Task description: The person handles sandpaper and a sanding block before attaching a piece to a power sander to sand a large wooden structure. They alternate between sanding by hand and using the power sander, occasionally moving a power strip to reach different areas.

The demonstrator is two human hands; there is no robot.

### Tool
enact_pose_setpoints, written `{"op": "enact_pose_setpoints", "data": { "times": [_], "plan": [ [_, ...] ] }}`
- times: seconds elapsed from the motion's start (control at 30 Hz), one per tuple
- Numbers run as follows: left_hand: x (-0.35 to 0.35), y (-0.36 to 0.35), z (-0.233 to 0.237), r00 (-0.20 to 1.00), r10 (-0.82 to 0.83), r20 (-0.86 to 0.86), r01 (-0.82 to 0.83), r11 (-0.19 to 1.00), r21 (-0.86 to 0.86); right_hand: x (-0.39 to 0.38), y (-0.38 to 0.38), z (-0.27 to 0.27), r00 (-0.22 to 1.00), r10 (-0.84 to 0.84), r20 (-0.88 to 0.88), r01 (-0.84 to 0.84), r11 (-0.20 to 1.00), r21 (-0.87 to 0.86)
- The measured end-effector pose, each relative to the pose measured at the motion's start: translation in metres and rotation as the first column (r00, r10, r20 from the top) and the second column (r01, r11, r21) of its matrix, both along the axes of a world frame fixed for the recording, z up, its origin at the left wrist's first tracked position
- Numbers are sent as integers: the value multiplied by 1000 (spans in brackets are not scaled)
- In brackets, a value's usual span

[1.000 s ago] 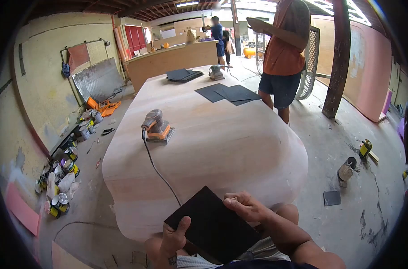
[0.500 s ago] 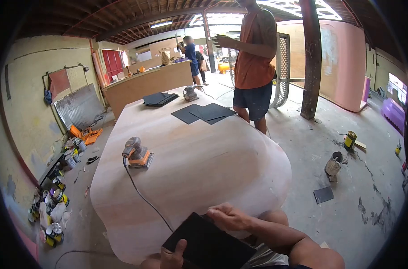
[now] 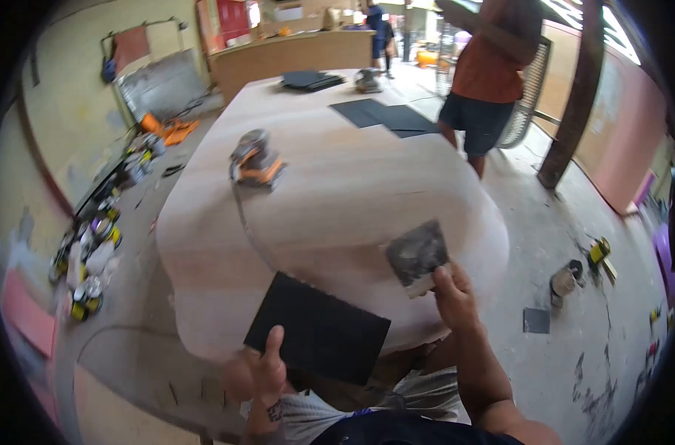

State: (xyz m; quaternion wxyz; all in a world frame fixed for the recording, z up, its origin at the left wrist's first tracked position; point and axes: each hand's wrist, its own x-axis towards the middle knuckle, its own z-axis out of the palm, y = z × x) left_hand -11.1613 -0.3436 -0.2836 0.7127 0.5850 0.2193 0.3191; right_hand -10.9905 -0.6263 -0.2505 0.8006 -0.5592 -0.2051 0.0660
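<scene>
My left hand (image 3: pixel 268 367) grips a black sheet of sandpaper (image 3: pixel 323 326) by its lower left part, thumb on top. The sheet lies over my lap at the near edge of the pale, curved-edge table (image 3: pixel 337 215). In my right hand (image 3: pixel 456 297) is a smaller worn piece of sandpaper (image 3: pixel 417 256), smudged grey with a pale lower edge, raised over the table's near right side. An orange and grey electric sander (image 3: pixel 257 159) stands on the table's left half, its cord running toward the black sheet.
More black sheets (image 3: pixel 386 117) and a stack (image 3: pixel 311 80) lie at the table's far end, beside a second sander (image 3: pixel 367 80). A person in an orange top (image 3: pixel 493 67) stands at the far right. Paint cans (image 3: pixel 85 300) crowd the left floor; a can (image 3: pixel 567 278) and dark square (image 3: pixel 536 320) lie right.
My right hand has moved right, away from the black sheet, and now shows the worn piece. The black sheet has tilted flatter in my left hand. The view has swung downward and left.
</scene>
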Motion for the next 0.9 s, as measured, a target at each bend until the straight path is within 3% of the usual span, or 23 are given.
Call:
{"op": "enact_pose_setpoints", "data": {
  "times": [0.13, 0.23, 0.3, 0.37, 0.47, 0.5, 0.53, 0.57, 0.6, 0.63, 0.67, 0.7, 0.73, 0.8, 0.87, 0.9],
  "plan": [
    [-6, 5, -7, 993, -84, 86, 92, 991, -96, -2, 13, 15, 997, -30, -68, 31, 999, 12],
    [-10, 1, 2, 995, -52, 87, 63, 990, -128, 33, 23, 28, 994, 1, -113, -27, 974, -225],
    [-12, -5, 15, 981, 184, -67, -156, 942, 298, 72, 34, 28, 993, 38, -111, -74, 936, -343],
    [-13, -10, 24, 903, 377, -208, -215, 813, 542, 117, 47, 22, 981, 70, -181, -115, 961, -251],
    [-22, -15, 21, 757, 508, -411, -205, 782, 589, 150, 68, 45, 987, -124, -106, 92, 960, -265],
    [-23, -15, 18, 752, 525, -399, -244, 784, 571, 150, 69, 45, 916, -339, 214, 399, 827, -396],
    [-22, -14, 18, 776, 527, -347, -291, 787, 545, 150, 68, 45, 716, -451, 533, 683, 612, -399],
    [-21, -12, 17, 797, 529, -292, -334, 788, 517, 150, 71, 46, 418, -442, 794, 894, 354, -273],
    [-18, -11, 19, 837, 513, -192, -379, 795, 474, 129, 71, 52, 585, -379, 717, 784, 491, -380],
    [-16, -11, 19, 852, 501, -151, -391, 802, 452, 120, 72, 35, 825, -162, 541, 487, 688, -537],
    [-14, -10, 19, 865, 489, -110, -402, 808, 430, 107, 69, 15, 941, 106, 321, 122, 778, -616],
    [-14, -8, 17, 866, 481, -135, -384, 814, 436, 75, 74, 5, 882, 330, 335, -65, 791, -609],
    [-15, -5, 6, 862, 490, -127, -372, 783, 498, 51, 73, -3, 839, 534, 99, -377, 703, -603],
    [-14, 6, -33, 847, 528, -71, -355, 659, 663, 3, 77, 19, 791, 592, 157, -242, 538, -808],
    [-8, 8, -37, 810, 566, -154, -309, 634, 709, 4, 78, 24, 798, 602, -1, -326, 431, -841],
    [-11, 0, -20, 770, 567, -292, -274, 708, 651, 4, 76, 26, 797, 599, -83, -372, 378, -848]
  ]
}}
